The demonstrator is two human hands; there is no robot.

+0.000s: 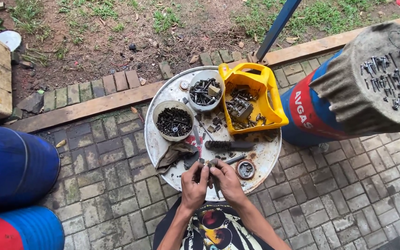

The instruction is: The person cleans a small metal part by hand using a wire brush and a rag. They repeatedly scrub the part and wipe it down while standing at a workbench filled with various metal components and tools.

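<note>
A small dark metal part point(208, 164) is pinched between the closed fingers of the left hand point(194, 184) and the right hand point(226, 179) at the six o'clock edge of a round drum top point(156, 143). A bowl of black screws point(173, 121) is seen at ten o'clock, a yellow cut container point(253, 95) at one o'clock, a greasy rag point(174, 153) at eight o'clock.

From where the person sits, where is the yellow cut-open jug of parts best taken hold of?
Probably by the moulded handle at the far end of the yellow jug, coming from above. The jug lies on its side on the round metal tray, its cut-out face up and full of parts, so an upward lift there should keep them inside.
</note>
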